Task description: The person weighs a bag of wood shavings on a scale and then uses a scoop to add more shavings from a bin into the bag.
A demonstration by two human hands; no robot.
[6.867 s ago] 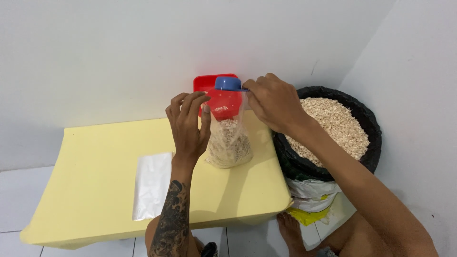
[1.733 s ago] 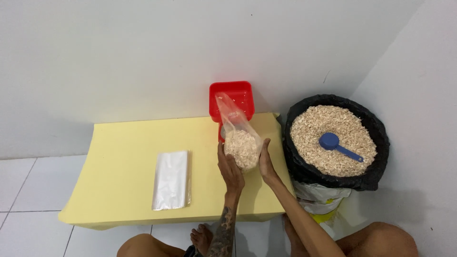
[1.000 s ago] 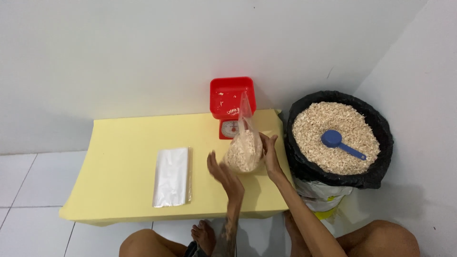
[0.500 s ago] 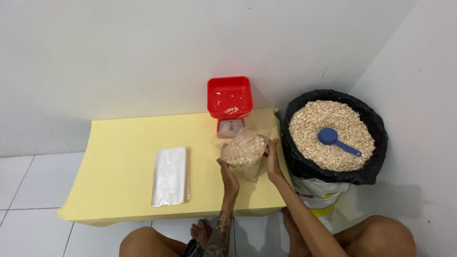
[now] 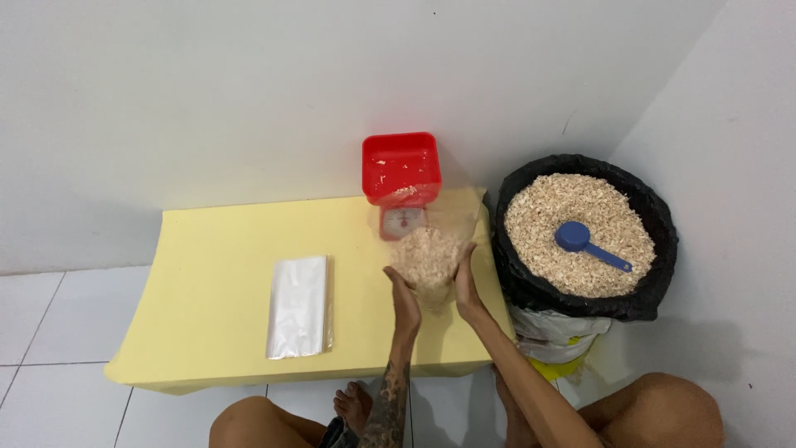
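Note:
A clear plastic bag of pale flakes (image 5: 427, 255) is held upright just above the yellow table (image 5: 215, 265). My left hand (image 5: 404, 292) grips its left side and my right hand (image 5: 465, 282) cups its right side. The bag's open top is slack and hangs toward the red scale (image 5: 401, 174) behind it. The scale's red tray holds a few loose flakes.
A stack of flat clear bags (image 5: 298, 305) lies on the table's left half. A black-lined sack of flakes (image 5: 580, 224) stands at the right, with a blue scoop (image 5: 584, 242) lying on top. White walls close the back and right. My knees show below.
The scoop went from the bag's mouth to the sack. The filled bag was lifted and shaken between both hands; its tall top has now flopped down, and both hands hold it lower.

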